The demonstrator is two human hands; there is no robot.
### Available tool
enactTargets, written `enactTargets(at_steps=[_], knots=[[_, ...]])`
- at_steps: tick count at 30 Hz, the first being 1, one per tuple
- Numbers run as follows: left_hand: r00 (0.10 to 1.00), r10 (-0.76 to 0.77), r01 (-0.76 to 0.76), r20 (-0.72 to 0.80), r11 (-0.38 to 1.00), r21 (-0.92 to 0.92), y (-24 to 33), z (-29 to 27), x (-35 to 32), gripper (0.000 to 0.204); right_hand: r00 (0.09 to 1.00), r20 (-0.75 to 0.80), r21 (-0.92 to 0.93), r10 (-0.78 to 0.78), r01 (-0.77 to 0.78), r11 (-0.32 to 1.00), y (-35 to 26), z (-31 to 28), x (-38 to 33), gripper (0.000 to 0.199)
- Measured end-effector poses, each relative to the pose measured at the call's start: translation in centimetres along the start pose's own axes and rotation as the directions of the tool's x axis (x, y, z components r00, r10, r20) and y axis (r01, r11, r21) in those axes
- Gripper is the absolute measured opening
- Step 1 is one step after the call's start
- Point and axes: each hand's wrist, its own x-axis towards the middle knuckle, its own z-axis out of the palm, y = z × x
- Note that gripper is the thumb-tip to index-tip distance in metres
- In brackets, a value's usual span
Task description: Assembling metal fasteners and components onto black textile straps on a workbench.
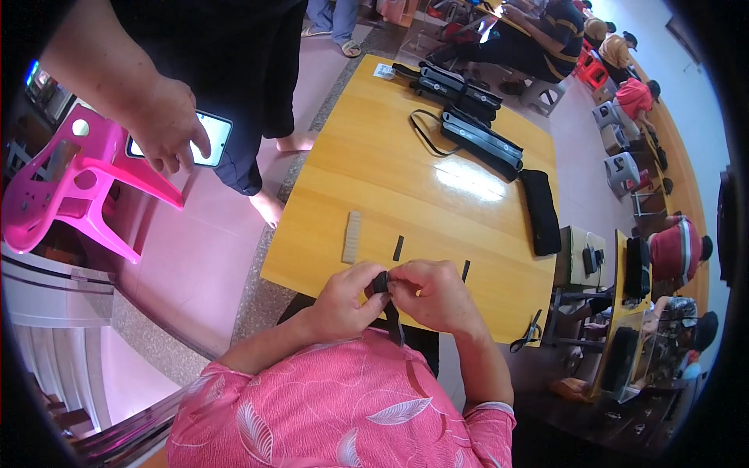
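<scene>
From where I stand, the person's left hand (340, 300) pinches a folded black fabric band (380, 283) over the near edge of the yellow wooden table (328, 175). From the band, a flat tan ribbed strip (351, 237) lies at eleven o'clock; a short flat black strip (399, 248) at one, seemingly within reach. The right hand (431, 295) pinches the band opposite, apparently steadying it. Dark-handled metal scissors (527, 332) rest at four, presumably handy.

A: "Six o'clock, left hand (345, 298) and right hand (437, 295) pinch a black strap (380, 282)!"
B: "Scissors (533, 331) at four, black pouches (480, 142) at one (and another person's hand (168, 125) holds a phone (215, 131), ten o'clock)!"
</scene>
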Motion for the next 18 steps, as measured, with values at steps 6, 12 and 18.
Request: enactTargets(at_steps=[6,12,18], knots=[[0.985,0.158,-0.151,-0.073,0.985,0.086,0.1,0.4,-0.1,0.03,0.998,-0.056,0.045,-0.012,0.014,0.999,0.0,0.4,-0.4,0.012],[0.984,0.17,-0.165,-0.052,0.982,0.091,0.1,0.8,0.2,0.025,0.993,-0.075,0.065,0.09,-0.085,0.994,0.2,0.7,-0.6,0.011],[0.944,0.329,-0.317,-0.041,0.933,0.17,0.2,1.2,0.6,0.024,0.998,0.024,-0.272,0.05,-0.041,0.961,-0.5,0.1,-0.9,0.012]])
